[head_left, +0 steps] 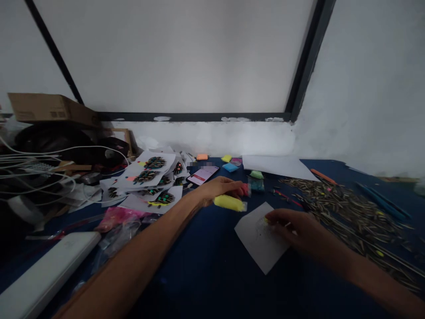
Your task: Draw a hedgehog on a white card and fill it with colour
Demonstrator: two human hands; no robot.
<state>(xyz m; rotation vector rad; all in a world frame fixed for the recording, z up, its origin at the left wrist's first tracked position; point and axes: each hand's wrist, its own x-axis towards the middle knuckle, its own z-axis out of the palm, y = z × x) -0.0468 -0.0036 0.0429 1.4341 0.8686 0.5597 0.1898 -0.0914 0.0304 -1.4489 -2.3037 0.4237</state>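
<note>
My left hand (227,187) is curled over the table, with a soft yellow modelling clay packet (229,203) held against its thumb side. Its fingertips come close to a red packet (246,189); whether they touch it I cannot tell. A white square of paper (262,248) lies on the dark blue tabletop, turned corner-on, with a faint drawing or marks in its middle. Over its right part rests my right hand (290,227), fingers pinched together. At those fingertips shows a small yellow bit of modelling clay (266,219), partly hidden.
Papers with stick-and-clay figures (156,163) are piled at left behind a phone (203,175). Blue (230,167) and green (256,174) packets lie farther back. Many short sticks (345,208) cover the right side. A white device (49,270), cables and a cardboard box (49,106) stand left.
</note>
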